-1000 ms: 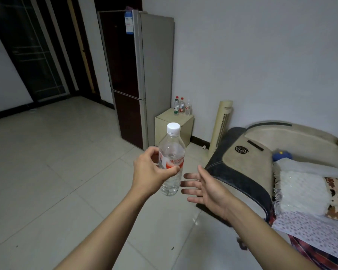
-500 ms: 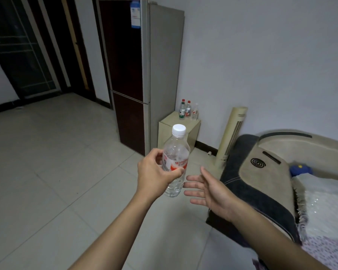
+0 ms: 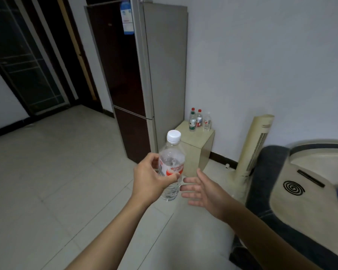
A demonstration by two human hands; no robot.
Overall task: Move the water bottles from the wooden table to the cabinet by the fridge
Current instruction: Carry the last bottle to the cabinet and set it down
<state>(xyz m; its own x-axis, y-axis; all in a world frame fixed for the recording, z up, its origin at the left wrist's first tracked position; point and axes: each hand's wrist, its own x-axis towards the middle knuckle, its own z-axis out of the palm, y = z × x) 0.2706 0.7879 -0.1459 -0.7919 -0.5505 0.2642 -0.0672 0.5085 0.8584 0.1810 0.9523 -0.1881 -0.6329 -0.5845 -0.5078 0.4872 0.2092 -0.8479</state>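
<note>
My left hand (image 3: 150,178) grips a clear water bottle (image 3: 171,158) with a white cap and a red label, held upright in front of me. My right hand (image 3: 205,191) hovers just to the right of the bottle with straight, spread fingers and holds nothing. Ahead stands a small beige cabinet (image 3: 191,151) beside the tall fridge (image 3: 144,75). Three bottles stand at the back of the cabinet's top: a green-labelled one (image 3: 192,120), a red-capped one (image 3: 199,118) and a clear one (image 3: 207,122). The wooden table is out of sight.
A cream tower fan (image 3: 252,151) leans by the wall right of the cabinet. A bed with a dark-edged footboard (image 3: 277,191) fills the right side. Pale floor tiles (image 3: 57,182) stretch left toward a dark glass door (image 3: 23,61).
The fridge, cabinet and fan have grown larger and shifted right as I walk closer. The bottle stays in my left hand; my right hand remains beside it.
</note>
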